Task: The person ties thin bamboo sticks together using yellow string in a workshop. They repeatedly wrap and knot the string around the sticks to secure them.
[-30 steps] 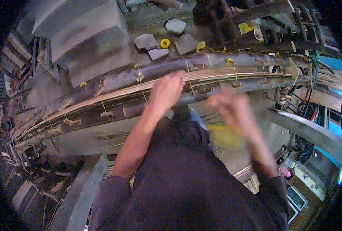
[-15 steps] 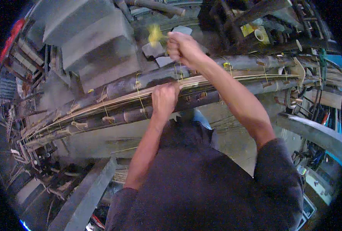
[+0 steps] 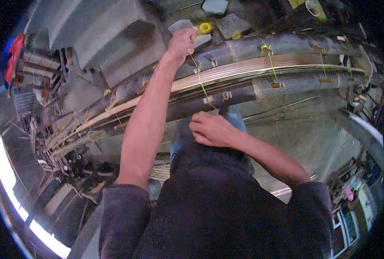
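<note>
My left hand [image 3: 183, 45] is closed on a thin yellow cord [image 3: 199, 74] above the far pole. From it the cord slants taut across a bundle of thin, light strips [image 3: 239, 67] to the near pole. A yellow ring-shaped roll [image 3: 205, 28] shows right beside the left fingers; whether they grip it too, I cannot tell. My right hand [image 3: 213, 128] is curled in front of my body, just below the near pole, its fingertips bent under. What it holds, if anything, is hidden.
The dark far pole [image 3: 282, 44] and near pole [image 3: 183, 108] run side by side, with several cord ties around them. Beyond lie grey slabs [image 3: 233, 26] and a concrete step [image 3: 131, 47]. Thin rods [image 3: 282, 108] lie on the floor. A concrete beam [image 3: 360, 125] stands at right.
My left hand has left the bundle and risen beyond the far pole onto the cord. My right hand has come down from above the far pole toward my body. The view has shifted.
</note>
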Motion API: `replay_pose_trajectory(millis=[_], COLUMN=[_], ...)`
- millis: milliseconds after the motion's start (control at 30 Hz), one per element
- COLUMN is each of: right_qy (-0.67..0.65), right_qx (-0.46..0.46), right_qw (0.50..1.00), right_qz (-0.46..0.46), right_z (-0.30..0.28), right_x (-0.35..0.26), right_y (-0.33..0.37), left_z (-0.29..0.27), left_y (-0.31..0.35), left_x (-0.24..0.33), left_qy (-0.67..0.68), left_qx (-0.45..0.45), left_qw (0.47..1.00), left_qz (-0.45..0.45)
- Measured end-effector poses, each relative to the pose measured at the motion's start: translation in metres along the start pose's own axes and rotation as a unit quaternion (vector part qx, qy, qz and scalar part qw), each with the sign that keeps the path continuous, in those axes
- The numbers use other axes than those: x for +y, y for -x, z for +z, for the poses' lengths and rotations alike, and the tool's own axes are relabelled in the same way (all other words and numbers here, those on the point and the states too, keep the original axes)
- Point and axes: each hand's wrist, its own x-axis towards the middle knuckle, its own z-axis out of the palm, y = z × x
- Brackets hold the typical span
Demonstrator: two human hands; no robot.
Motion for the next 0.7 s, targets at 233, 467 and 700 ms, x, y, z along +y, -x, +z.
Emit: replay_pose_trajectory(millis=[233,467,700], right_qy=[0.309,-0.005,-0.449], right_qx=[0.095,0.026,0.182], right_qw=[0.895,1.0,0.743], right_qz=[0.308,-0.014,0.461], right_z=[-0.065,-0.006,0.135], right_x=[-0.048,-0.305,-0.103], right_y=[-0.047,-0.065,-0.057], left_z=[-0.086,-0.162,-0.155], left_y=[-0.01,0.123,0.193], left_x=[0.039,0.051,0.026], left_qy=[-0.471,-0.299,-0.34], left_qx=[-0.032,0.071,0.058], left_qw=[0.866,0.904,0.891], left_qz=[0.162,0.296,0.295])
